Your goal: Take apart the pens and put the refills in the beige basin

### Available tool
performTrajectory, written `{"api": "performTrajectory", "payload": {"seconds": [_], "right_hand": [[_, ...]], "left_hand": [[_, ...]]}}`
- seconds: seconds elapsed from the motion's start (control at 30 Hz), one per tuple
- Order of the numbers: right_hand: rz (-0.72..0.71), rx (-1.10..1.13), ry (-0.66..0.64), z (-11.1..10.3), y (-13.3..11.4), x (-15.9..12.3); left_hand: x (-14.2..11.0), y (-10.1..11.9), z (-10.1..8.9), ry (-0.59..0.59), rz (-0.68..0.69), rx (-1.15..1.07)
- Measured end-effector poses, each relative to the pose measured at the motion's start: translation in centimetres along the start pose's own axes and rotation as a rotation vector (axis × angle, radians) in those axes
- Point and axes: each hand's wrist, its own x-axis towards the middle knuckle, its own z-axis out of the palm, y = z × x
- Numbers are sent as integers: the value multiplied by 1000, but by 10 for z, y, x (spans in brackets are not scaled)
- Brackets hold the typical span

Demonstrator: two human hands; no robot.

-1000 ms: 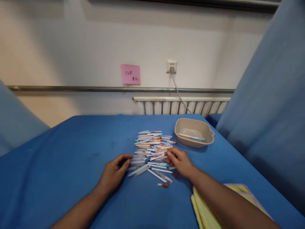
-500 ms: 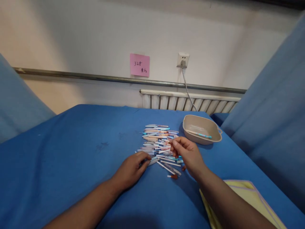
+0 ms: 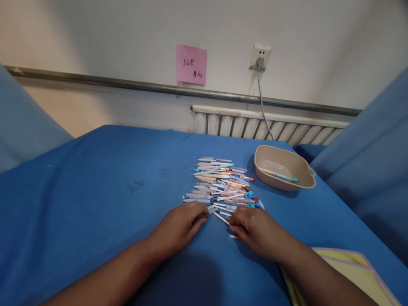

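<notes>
Many slim pens (image 3: 219, 182) lie side by side in a loose column on a blue-covered table, with white sticks, brown and turquoise ends among them. At the column's near left edge, my left hand (image 3: 183, 225) has its thumb and fingers closed on the end of a pale pen (image 3: 211, 209). My right hand (image 3: 259, 231) is at the near right side, its fingers curled down around a pen in the pile. That pen is mostly hidden under the fingers. A short white tip (image 3: 233, 236) sticks out beneath this hand.
A beige plastic basin (image 3: 287, 187) with one white-and-turquoise pen (image 3: 280, 175) in it stands at the back right. A folded yellow cloth (image 3: 342, 272) lies at the near right. Beyond the blue cover (image 3: 95, 178) are a radiator (image 3: 236, 123), a metal rail and a wall socket.
My right hand has come down from above the pens to their near right end and closed there. The left hand stays at the left edge. The view has tilted down slightly.
</notes>
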Motion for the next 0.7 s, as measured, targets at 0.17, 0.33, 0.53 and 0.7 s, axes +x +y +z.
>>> {"api": "performTrajectory", "payload": {"seconds": [0.17, 0.33, 0.53, 0.7], "right_hand": [[57, -105, -11, 8, -4, 3], [121, -201, 13, 12, -9, 7], [168, -293, 62, 20, -15, 17], [193, -401, 36, 19, -14, 17]], "left_hand": [[-1, 0, 1, 13, 14, 9], [-1, 2, 2, 25, 1, 27], [1, 5, 7, 27, 39, 19], [1, 4, 8, 15, 58, 25]]}}
